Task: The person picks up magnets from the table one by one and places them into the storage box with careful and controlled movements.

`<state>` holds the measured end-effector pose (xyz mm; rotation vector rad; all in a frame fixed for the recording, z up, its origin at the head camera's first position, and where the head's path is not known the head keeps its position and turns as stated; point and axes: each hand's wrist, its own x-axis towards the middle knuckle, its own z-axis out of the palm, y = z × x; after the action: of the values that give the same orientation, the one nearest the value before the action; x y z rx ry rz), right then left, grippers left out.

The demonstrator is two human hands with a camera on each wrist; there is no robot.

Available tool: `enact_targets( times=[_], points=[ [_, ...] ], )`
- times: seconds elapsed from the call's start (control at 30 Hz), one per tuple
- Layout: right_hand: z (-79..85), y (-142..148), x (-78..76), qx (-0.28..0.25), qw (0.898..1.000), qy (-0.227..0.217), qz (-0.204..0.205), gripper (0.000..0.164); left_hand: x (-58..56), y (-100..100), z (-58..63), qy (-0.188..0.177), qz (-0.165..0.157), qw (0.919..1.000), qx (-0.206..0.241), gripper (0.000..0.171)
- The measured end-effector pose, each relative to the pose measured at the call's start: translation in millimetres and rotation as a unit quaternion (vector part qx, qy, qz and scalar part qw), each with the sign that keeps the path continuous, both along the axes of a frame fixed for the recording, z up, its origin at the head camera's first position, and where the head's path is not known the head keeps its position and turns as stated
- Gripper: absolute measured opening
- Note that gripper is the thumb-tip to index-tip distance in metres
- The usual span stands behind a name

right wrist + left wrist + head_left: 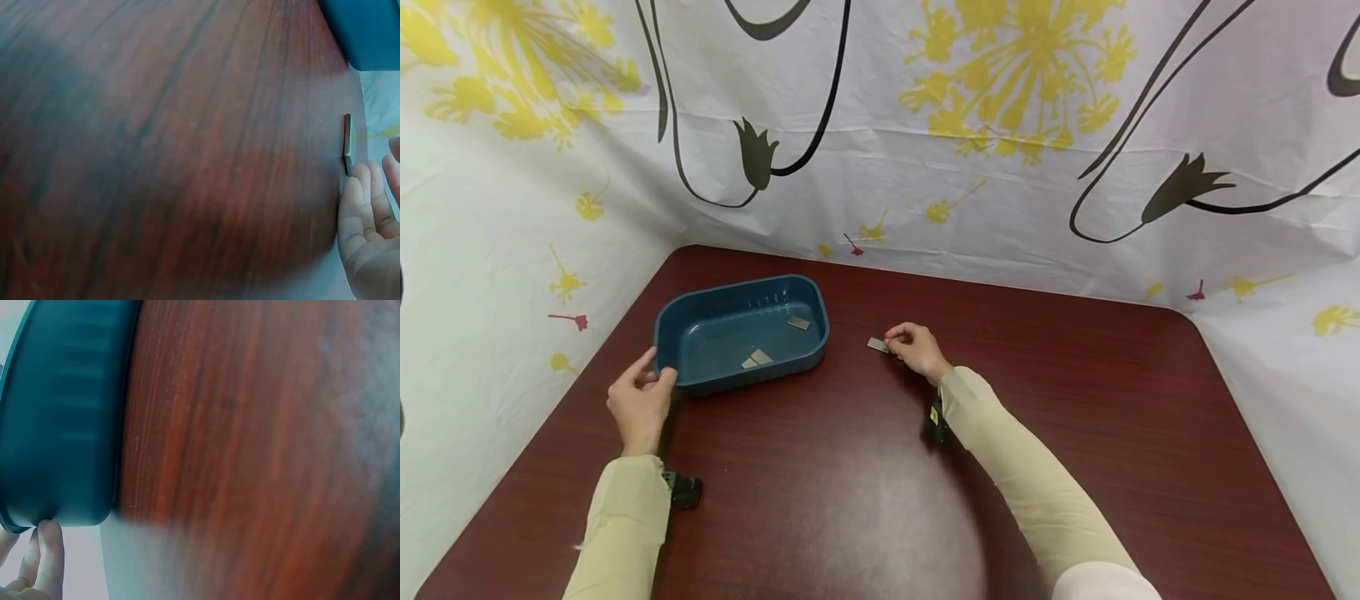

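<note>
My left hand (642,408) grips the near left corner of a blue plastic tray (745,382), its fingertips (50,534) against the outer wall just below the rim. Further right, my right hand (917,352) pinches the near end of a small flat silver-grey rectangular piece (876,343). From the right wrist, that piece (348,134) shows edge-on, low at the tabletop, with a dark end right at my fingertips (359,175). Inside the tray lie similar flat pieces: one grey piece (798,322) by the right end and lighter pieces (760,357) close together along the near wall.
The dark red wooden table (820,492) has rounded far corners. Behind it and on the left hangs a white cloth (865,142) with yellow and dark plant prints. A dark wrist camera (685,490) sits at my left wrist, another camera (936,421) at my right.
</note>
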<state>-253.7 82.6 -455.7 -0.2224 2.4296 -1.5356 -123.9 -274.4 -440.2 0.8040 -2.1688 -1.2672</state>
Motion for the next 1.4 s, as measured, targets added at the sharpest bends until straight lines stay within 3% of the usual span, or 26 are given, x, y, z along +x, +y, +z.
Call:
enact_targets(
  times=[0.9, 0.93, 1.13, 1.17, 1.27, 1.4],
  points=[
    [-5.4, 2.0, 1.8, 0.032, 0.999, -0.010, 0.000, 0.019, 0.8, 2.7, 0.0, -0.004, -0.003, 1.0000, 0.001, 0.041],
    [-5.4, 1.9, 1.3, 0.033, 0.999, -0.011, 0.000, 0.019, -1.6, -1.2, -6.9, -0.001, -0.002, 1.0000, -0.001, 0.041],
    [-5.2, 0.4, -0.1, 0.035, 0.999, -0.008, -0.004, 0.020, -2.2, -2.5, -9.3, 0.004, 0.000, 1.0000, 0.005, 0.041],
    [-4.9, 0.2, 0.1, 0.036, 0.999, -0.008, -0.005, 0.020, 0.3, 1.6, -2.3, 0.003, 0.000, 1.0000, 0.009, 0.041],
    [-4.2, -0.4, 0.4, 0.039, 0.999, -0.007, -0.006, 0.020, 0.9, 2.0, -1.4, 0.008, 0.001, 0.9999, 0.007, 0.041],
    [-3.7, -1.1, 0.3, 0.047, 0.999, -0.005, -0.009, 0.020, -2.5, -2.6, -9.0, 0.017, 0.005, 0.9998, 0.004, 0.040]
  ],
)
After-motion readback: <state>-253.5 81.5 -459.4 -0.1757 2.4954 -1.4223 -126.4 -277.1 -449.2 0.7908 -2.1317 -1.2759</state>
